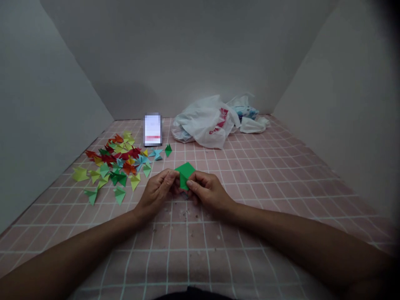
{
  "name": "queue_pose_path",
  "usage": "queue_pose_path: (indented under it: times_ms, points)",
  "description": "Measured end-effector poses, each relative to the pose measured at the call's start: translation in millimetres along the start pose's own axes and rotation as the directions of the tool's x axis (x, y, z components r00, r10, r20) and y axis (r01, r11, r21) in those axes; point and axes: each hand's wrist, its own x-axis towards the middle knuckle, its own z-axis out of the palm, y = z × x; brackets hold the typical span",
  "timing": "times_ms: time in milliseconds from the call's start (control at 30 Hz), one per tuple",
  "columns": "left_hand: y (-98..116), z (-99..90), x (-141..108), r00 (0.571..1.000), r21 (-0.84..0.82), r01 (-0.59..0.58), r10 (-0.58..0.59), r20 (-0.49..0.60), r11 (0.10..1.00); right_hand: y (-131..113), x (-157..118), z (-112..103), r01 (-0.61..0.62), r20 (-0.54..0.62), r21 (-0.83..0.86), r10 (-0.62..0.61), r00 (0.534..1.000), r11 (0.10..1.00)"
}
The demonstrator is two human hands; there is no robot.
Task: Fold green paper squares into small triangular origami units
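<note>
Nearest the camera is a dark, rounded edge (193,294) at the bottom of my view; I can't tell what it belongs to. Beyond it spreads a pink cloth with white grid lines (150,266), with small specks on it under my wrists.

Over the cloth, in front of me, my hands are close together, both clamped on one bright green sheet of folded paper (186,170). My left hand (158,188) pinches its left side, and my right hand (212,192) grips the right side, with the thumb pressed low on the face near the narrow bottom end. The wide part points away from me.

As I judge it, this fold wants light, even pressure: line up the edges before pressing, let one hand anchor the paper while the other thumb runs along the crease from the point outward, and don't squeeze so hard that the thin tip buckles. Resting the paper on something firm would give a sharper line than pressing it in the air.

To the left lies a loose spread of small folded paper pieces in red, orange, yellow, green and blue (108,159), with one dark green folded piece (168,150) just apart. Behind them stands a lit phone (153,129), and right of it a crumpled white plastic bag with red print (203,121).
</note>
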Motion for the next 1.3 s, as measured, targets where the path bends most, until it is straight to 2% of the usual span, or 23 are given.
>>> queue_pose_path:
  times_ms: [133, 333, 533, 600, 667, 767, 867, 1067, 1233, 1300]
  points:
    - [-4.3, 1.2, -0.2, 0.993, -0.163, 0.108, -0.100, 0.055, 0.981, 1.9, 0.9, -1.7, 0.032, -0.014, -0.040, -0.033, 0.999, 0.999]
    - [-5.7, 0.3, 0.3, 0.997, -0.171, 0.071, -0.064, 0.046, 0.983, 3.1, 2.5, -5.6, 0.113, -0.011, -0.115, -0.115, 0.993, 0.987]
    - [-8.5, 0.9, 0.8, 0.997, -0.189, 0.074, -0.066, 0.045, 0.979, 6.4, 3.3, -4.9, 0.099, 0.022, -0.114, -0.097, 0.995, 0.989]
    - [-7.7, 0.9, 0.5, 1.000, -0.144, 0.025, -0.023, 0.011, 0.989, 6.9, 3.2, -4.0, 0.144, 0.010, -0.111, -0.144, 0.990, 0.983]
    - [-5.7, 0.7, 0.0, 0.997, -0.044, -0.073, 0.071, -0.040, 0.996, 6.6, 2.8, -3.4, 0.222, -0.008, -0.122, -0.224, 0.974, 0.967]
    - [-3.6, 0.2, -0.9, 0.967, 0.122, -0.234, 0.244, -0.071, 0.964, 5.3, 2.0, -3.7, 0.335, -0.014, -0.230, -0.347, 0.938, 0.914]
    - [-5.5, -0.5, -2.1, 0.936, 0.194, -0.333, 0.348, -0.048, 0.923, 4.8, 1.1, -4.6, 0.398, -0.022, -0.350, -0.433, 0.901, 0.848]
    - [-12.2, -2.4, -3.4, 0.908, 0.232, -0.402, 0.418, -0.022, 0.886, 6.0, 0.5, -4.8, 0.468, 0.001, -0.426, -0.517, 0.856, 0.774]
    - [-14.1, -1.9, -1.4, 0.883, 0.223, -0.450, 0.469, -0.037, 0.865, 6.6, 1.6, -4.6, 0.560, 0.030, -0.441, -0.611, 0.791, 0.702]
    - [-14.5, -1.4, -1.0, 0.879, 0.219, -0.455, 0.474, -0.042, 0.863, 6.7, 1.5, -4.6, 0.563, 0.034, -0.441, -0.614, 0.789, 0.699]
